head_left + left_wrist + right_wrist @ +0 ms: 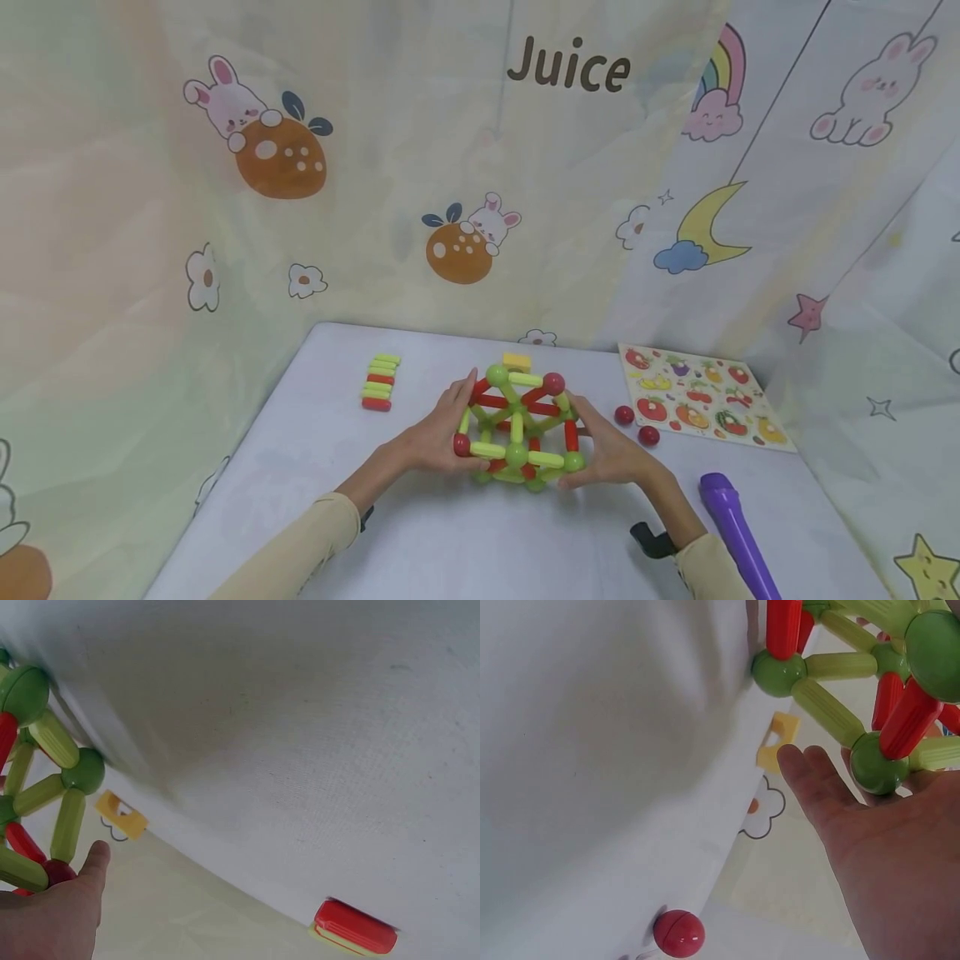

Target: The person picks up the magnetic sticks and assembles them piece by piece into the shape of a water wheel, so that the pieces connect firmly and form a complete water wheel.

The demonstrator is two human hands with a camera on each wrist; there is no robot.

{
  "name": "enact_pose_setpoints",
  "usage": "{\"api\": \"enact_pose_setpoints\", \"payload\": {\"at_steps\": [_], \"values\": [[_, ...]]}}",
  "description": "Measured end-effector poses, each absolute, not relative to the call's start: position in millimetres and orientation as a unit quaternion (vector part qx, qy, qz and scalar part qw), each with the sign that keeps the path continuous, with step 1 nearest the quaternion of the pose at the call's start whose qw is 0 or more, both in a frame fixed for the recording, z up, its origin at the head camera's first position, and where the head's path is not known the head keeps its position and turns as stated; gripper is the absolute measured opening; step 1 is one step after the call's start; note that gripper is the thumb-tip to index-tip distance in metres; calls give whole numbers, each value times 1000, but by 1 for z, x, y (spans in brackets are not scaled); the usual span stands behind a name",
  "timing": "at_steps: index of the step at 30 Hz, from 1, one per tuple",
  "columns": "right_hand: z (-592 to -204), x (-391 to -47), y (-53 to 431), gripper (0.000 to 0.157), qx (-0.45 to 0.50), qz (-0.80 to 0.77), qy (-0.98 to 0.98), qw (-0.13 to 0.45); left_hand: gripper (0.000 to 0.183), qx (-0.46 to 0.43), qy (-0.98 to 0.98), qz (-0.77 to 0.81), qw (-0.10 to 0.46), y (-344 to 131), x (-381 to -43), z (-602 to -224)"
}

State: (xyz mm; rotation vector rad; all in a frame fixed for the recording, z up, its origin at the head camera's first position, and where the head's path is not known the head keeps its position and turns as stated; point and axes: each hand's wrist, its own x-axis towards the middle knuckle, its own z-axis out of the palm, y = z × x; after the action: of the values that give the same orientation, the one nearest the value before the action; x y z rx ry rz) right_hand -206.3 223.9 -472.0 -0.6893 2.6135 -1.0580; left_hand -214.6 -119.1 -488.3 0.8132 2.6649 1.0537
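A three-dimensional frame of magnetic rods and balls (517, 454), with lime and red rods and green and red balls, is held at the middle of the table. My left hand (438, 433) grips its left side near a red ball. On the other side, my right hand (617, 452) grips it, with the thumb by a lower green ball. The left wrist view has part of the frame (82, 772) beside the left hand (56, 919). In the right wrist view, green balls of the frame (780, 673) rise above the right hand (900, 855). Some fingers are hidden behind the rods.
Several lime and red rods (377, 405) lie in a row at the back left. Behind the frame is a yellow block (517, 362). Two red balls (648, 436) sit beside a fruit-picture board (693, 417). A purple toy microphone (738, 533) lies at the right.
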Motion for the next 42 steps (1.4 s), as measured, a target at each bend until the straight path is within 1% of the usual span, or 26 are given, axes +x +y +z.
{"api": "enact_pose_setpoints", "payload": {"at_steps": [15, 25, 33, 38, 42], "values": [[-471, -207, 226, 130, -246, -362, 892, 110, 140, 269, 891, 358, 82, -116, -217, -488], [-472, -207, 226, 134, -218, -358, 900, 120, 142, 275, 887, 362, 81, -116, -217, -487], [-469, -203, 228, 137, -263, -385, 881, 83, 141, 271, 887, 366, 79, -119, -213, -480], [-467, -198, 232, 131, -277, -399, 872, 59, 137, 270, 891, 358, 70, -126, -211, -479], [-468, -196, 232, 125, -277, -384, 879, 52, 133, 273, 889, 361, 76, -129, -211, -481]]}}
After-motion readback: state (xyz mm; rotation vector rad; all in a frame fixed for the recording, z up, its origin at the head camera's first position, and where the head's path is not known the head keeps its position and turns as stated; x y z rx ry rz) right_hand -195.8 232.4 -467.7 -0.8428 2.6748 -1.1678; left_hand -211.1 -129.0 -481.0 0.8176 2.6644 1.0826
